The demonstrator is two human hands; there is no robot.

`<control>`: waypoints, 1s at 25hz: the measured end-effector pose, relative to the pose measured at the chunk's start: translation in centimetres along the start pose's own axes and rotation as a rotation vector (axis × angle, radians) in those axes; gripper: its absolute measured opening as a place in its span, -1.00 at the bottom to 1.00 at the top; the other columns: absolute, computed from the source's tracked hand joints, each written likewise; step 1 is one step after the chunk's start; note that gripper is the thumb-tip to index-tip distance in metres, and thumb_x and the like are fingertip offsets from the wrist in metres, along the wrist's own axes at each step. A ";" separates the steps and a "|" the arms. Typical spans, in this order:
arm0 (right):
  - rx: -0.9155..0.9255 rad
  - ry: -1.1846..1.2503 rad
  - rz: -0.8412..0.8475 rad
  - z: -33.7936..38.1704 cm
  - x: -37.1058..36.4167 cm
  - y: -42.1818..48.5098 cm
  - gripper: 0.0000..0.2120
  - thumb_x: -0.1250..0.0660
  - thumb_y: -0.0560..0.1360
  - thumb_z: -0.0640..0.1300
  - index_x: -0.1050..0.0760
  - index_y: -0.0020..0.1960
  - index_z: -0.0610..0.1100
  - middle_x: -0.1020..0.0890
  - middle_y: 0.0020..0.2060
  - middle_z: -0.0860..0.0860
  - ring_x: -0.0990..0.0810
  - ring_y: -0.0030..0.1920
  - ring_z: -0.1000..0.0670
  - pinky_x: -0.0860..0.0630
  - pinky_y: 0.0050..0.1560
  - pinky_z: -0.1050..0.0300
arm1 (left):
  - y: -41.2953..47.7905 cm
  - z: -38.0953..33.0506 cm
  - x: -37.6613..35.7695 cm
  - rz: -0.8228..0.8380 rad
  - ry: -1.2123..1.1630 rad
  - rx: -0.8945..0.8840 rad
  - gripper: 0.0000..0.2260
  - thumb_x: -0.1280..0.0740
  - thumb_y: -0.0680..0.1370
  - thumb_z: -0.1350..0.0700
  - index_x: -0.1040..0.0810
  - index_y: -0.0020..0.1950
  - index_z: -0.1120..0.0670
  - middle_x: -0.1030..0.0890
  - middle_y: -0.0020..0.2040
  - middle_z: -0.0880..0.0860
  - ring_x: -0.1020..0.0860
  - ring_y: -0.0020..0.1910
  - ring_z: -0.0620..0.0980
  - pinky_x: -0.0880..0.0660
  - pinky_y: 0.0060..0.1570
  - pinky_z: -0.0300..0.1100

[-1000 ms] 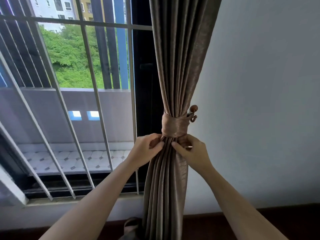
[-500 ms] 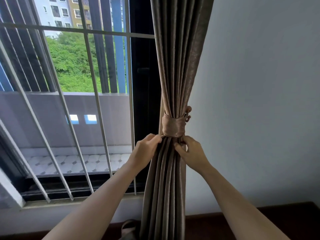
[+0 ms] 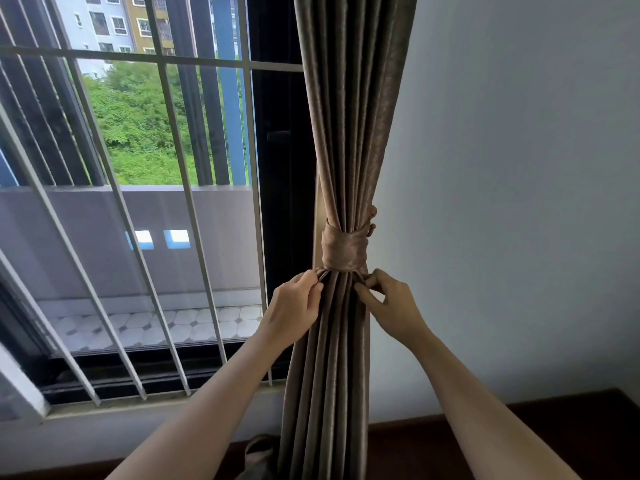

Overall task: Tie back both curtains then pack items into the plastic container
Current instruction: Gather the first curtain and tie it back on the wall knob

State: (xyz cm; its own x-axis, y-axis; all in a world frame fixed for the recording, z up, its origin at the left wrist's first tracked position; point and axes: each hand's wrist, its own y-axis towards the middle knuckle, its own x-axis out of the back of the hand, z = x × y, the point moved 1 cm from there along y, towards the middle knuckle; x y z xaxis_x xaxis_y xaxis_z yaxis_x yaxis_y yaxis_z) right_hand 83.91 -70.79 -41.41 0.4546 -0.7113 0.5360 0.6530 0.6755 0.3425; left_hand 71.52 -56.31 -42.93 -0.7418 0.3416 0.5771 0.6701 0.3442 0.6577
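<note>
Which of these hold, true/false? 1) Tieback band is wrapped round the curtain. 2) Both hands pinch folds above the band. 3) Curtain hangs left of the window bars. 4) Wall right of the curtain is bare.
1) True: the tieback band cinches the curtain.
2) False: the left hand and right hand pinch folds just below the band.
3) False: the curtain hangs right of the window bars.
4) True: the wall shows nothing on it.

Both bare forearms reach up and forward; left hand (image 3: pixel 294 306) and right hand (image 3: pixel 391 303) pinch closed (knuckles facing the camera), level with each other.
</note>
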 end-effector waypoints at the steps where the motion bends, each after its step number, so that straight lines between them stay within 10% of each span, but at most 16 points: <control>1: 0.007 -0.021 -0.016 -0.1 0.4 0.1 -0.82 -0.31 0.52 -0.13 -0.42 -0.25 0.01 -0.67 -0.11 0.00 -0.62 -0.03 0.00 -0.53 0.01 0.09 | 0.0 0.1 -0.1 -0.011 0.014 -0.003 -0.80 -0.23 0.58 0.24 -0.36 -0.25 0.15 -0.32 -0.40 -0.11 -0.27 -0.54 -0.15 -0.24 -0.53 -0.34; 6: 0.053 -0.054 -0.111 -0.8 -0.2 -0.3 -0.92 -0.35 0.50 -0.09 -0.46 -0.07 -0.05 -0.66 -0.12 0.06 -0.63 -0.04 0.06 -0.55 -0.01 0.13 | -0.6 -0.2 -1.1 -0.045 -0.016 0.061 -0.86 -0.30 0.55 0.23 -0.36 -0.17 0.17 -0.46 -0.38 0.02 -0.46 -0.49 -0.04 -0.47 -0.50 -0.15; 9: 0.053 -0.068 -0.089 -1.2 -1.6 -0.9 -0.65 -0.40 0.45 -0.07 -0.40 0.18 -0.08 -0.56 0.08 0.06 -0.57 0.02 0.09 -0.55 0.07 0.06 | -0.5 0.5 -0.7 0.046 -0.066 0.153 -0.79 -0.34 0.50 0.24 -0.37 0.07 0.12 -0.53 -0.33 0.02 -0.55 -0.39 -0.06 -0.51 -0.36 -0.25; 13: -0.041 -0.096 0.094 -1.4 -2.9 0.0 -0.37 -0.32 0.41 -0.23 -0.18 0.43 -0.13 -0.46 0.24 -0.06 -0.52 0.18 -0.07 -0.48 0.15 0.03 | -0.9 1.2 -0.9 0.200 0.114 0.152 -0.85 -0.28 0.53 0.21 -0.41 -0.23 0.18 -0.40 -0.37 -0.02 -0.36 -0.45 -0.06 -0.34 -0.35 -0.19; 19: -0.036 -0.073 0.230 -1.1 -2.7 1.1 -0.52 -0.18 0.56 -0.19 -0.20 0.47 -0.08 -0.55 0.23 -0.10 -0.53 0.21 -0.11 -0.44 0.16 0.14 | 0.8 1.8 -0.5 0.245 0.109 0.169 -0.86 -0.29 0.53 0.15 -0.45 -0.21 0.17 -0.44 -0.34 -0.04 -0.42 -0.42 -0.11 -0.34 -0.34 -0.23; 25: 0.016 -0.271 0.114 -1.1 -4.3 2.0 -0.75 -0.09 0.62 -0.15 -0.44 0.17 -0.25 -0.64 -0.11 -0.18 -0.61 -0.12 -0.18 -0.43 -0.17 0.13 | -0.3 1.6 -3.0 0.335 0.209 0.258 -0.70 -0.11 0.64 0.18 -0.36 0.37 0.18 -0.63 -0.10 0.15 -0.62 -0.15 0.13 -0.56 -0.12 -0.08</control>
State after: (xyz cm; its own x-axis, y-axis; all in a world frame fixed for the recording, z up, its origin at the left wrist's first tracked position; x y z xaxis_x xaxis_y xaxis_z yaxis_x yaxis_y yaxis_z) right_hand 83.89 -66.61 -43.85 0.3443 -0.5546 0.7576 0.5965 0.7523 0.2796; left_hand 73.60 -56.04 -45.59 -0.4558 0.2968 0.8392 0.8383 0.4600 0.2926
